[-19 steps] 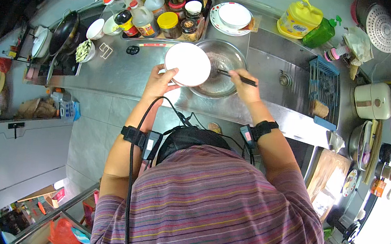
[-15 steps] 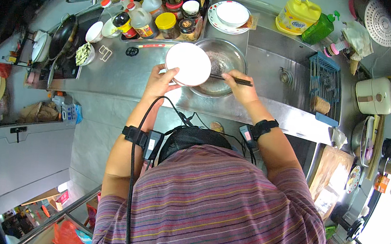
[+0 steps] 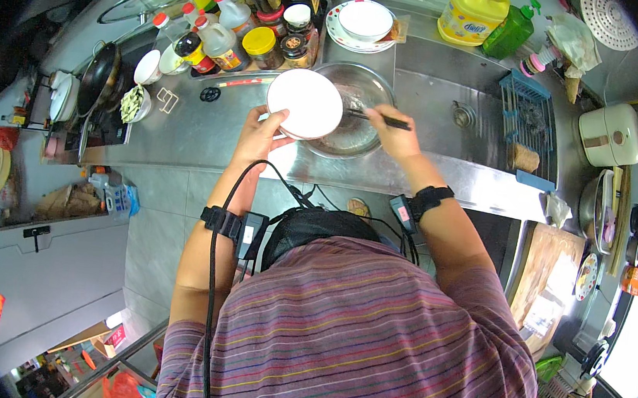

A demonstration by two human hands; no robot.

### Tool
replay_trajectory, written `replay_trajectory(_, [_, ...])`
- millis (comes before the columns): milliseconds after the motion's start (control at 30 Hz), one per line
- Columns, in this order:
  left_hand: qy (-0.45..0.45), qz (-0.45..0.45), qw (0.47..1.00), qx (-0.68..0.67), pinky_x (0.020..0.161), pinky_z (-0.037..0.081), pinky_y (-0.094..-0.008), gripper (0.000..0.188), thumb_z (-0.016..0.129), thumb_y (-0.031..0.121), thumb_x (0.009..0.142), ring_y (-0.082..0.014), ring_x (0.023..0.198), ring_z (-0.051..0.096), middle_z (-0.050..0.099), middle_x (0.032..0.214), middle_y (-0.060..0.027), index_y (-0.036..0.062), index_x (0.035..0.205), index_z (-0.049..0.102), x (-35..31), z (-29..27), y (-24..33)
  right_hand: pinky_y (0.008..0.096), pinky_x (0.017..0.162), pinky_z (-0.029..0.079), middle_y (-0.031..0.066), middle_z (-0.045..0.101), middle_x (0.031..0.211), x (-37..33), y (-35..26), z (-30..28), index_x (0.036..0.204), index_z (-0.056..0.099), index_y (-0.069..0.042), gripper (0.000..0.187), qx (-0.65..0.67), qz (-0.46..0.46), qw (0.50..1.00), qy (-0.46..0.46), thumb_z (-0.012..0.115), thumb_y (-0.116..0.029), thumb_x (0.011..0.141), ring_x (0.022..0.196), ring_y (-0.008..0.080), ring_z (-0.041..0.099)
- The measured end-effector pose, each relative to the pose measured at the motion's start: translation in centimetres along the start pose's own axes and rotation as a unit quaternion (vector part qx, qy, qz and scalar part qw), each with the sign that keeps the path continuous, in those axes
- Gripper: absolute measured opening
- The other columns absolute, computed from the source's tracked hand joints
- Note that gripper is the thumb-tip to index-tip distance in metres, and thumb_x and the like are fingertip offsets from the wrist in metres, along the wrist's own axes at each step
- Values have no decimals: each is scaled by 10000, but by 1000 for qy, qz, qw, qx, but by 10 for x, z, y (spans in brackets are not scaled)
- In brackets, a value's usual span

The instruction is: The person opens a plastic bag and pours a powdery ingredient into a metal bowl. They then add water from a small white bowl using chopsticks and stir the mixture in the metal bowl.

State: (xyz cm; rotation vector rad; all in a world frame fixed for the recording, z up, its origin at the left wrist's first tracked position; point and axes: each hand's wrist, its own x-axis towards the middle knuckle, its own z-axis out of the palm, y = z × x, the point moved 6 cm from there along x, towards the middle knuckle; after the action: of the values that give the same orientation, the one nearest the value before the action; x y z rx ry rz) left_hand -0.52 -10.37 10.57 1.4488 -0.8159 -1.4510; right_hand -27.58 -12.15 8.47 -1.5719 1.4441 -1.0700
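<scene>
My left hand [image 3: 260, 135] grips a white bowl [image 3: 305, 104] by its near left rim, thumb on top, over the left part of a round stainless steel basin [image 3: 369, 88]. The bowl's inside is so bright that I cannot make out any contents. In my right hand [image 3: 397, 136] is a pair of dark chopsticks [image 3: 397, 122], held closed around their shafts. Their tips point left into the basin, beside the bowl's right edge. Something pale and wet-looking lies in the basin, too unclear to name.
Behind the basin are stacked plates [image 3: 338, 36] and several sauce bottles and jars [image 3: 261, 47]. A sink [image 3: 439, 126] with a blue rack [image 3: 525, 120] lies to the right. At the left stand a bowl of pale green cut pieces [image 3: 134, 104] and a black wok [image 3: 98, 79].
The whole view has shifted slightly. My right hand and the chopsticks have moved a little, and the chopsticks now slant more. The bowl stays in my left hand over the basin.
</scene>
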Motion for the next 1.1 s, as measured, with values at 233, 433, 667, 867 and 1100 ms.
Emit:
replay_trajectory(233, [-17,1,1000,-18,728,594,-379,660,727,230,806,-250,921,628,567,1078,-210,-61,1258,344,7,3,0,349,700,488,157,636,827,4,15,-1,913,649,-40,253,-29,62,997,21,674,-286,860,712,278,606])
replay_trajectory(433, [-15,-4,1000,10,796,561,-422,491,662,266,853,-260,1019,614,569,1138,-179,-16,1179,425,7,9,6,332,701,485,128,643,799,6,4,10,922,662,-54,273,13,-17,997,-75,649,-323,880,718,224,605])
replay_trajectory(667, [-5,-3,1000,27,762,571,-407,476,677,273,836,-255,996,622,578,1114,-175,-4,1146,445,10,11,7,330,707,480,136,635,798,9,5,1,916,646,-44,267,49,-20,998,-25,650,-309,881,698,256,567])
replay_trajectory(867, [-16,2,1000,0,739,595,-402,650,732,236,795,-278,940,634,572,1078,-230,-62,1237,359,14,12,9,342,711,482,141,630,801,13,10,6,916,649,-52,259,-29,47,997,-57,635,-308,885,731,276,599])
replay_trajectory(1100, [-2,2,1000,16,764,570,-399,496,686,265,828,-254,967,636,596,1091,-174,7,1174,440,13,13,10,344,743,499,147,656,864,16,-5,13,940,663,-55,258,-21,-33,993,-115,619,-306,896,784,281,628])
